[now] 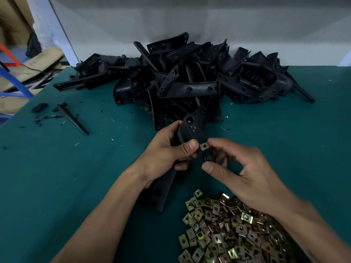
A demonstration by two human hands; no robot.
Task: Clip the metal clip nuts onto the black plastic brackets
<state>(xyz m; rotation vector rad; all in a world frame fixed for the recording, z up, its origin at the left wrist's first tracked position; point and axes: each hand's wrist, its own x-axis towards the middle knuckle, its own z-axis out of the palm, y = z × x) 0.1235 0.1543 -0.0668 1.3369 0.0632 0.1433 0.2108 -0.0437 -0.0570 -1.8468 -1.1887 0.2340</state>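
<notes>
Black bracket (187, 130) held above green tabletop (76, 168) centre, one brass-toned clip nut (204, 146) on its edge. Bracket heap (190, 76) at far edge; loose nut pile (228, 230) near edge.

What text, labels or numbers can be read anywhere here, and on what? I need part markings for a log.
None can be read.
Held bracket: a few pale moulded marks, too small to read.
Cardboard boxes: no legible print; blurred.
Clip nuts: no markings visible.
</notes>
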